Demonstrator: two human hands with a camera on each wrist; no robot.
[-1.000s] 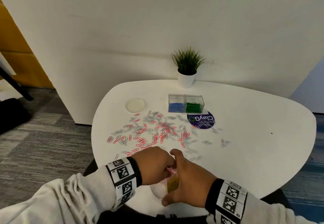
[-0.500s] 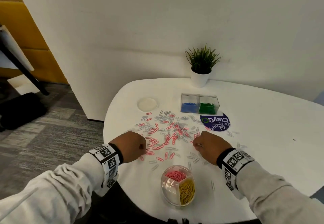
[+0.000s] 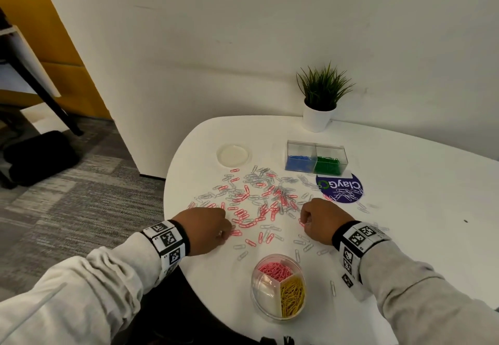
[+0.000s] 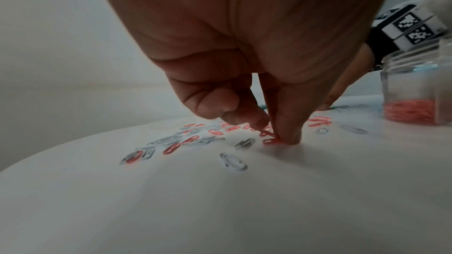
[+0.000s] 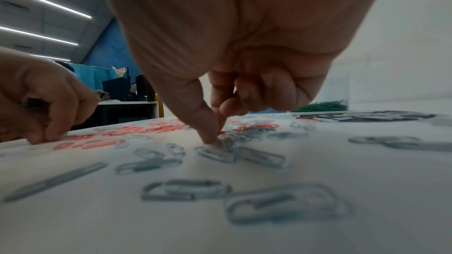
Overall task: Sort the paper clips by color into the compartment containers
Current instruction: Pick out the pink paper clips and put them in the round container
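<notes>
A rounded white surface [image 3: 391, 209] fills the lower right of the head view, pushed against a plain white wall [image 3: 243, 47]. Grey patterned carpet [image 3: 81, 209] lies at left, with a yellow panel [image 3: 54, 34] in the upper left corner. A small potted plant [image 3: 320, 99] stands at the far edge of the surface, just behind a clear rectangular box [image 3: 316, 157] holding blue clips on the left and green on the right. A round clear lid [image 3: 232, 155] lies to its left, and a dark round sticker [image 3: 339, 188] just in front of it.

Loose pink and silver paper clips [image 3: 256, 201] are scattered across the middle of the surface. At lower centre a round clear container [image 3: 278, 286] has three compartments: pink clips at the top, yellow at right, and a third whose contents are hard to make out.

Both hands are curled, knuckles up, at the near edge of the scatter. The left wrist view shows what the head view cannot: the left hand [image 4: 249, 65] pinches a pink clip [image 4: 270, 140] between thumb and fingertip against the surface. In the right wrist view the right hand [image 5: 244, 55] presses thumb and forefinger together down onto a silver clip [image 5: 226, 142]; blur hides whether it is truly gripped. That view alone shows ceiling light strips [image 5: 44, 5] and dark office furniture [image 5: 122, 88] at upper left.
</notes>
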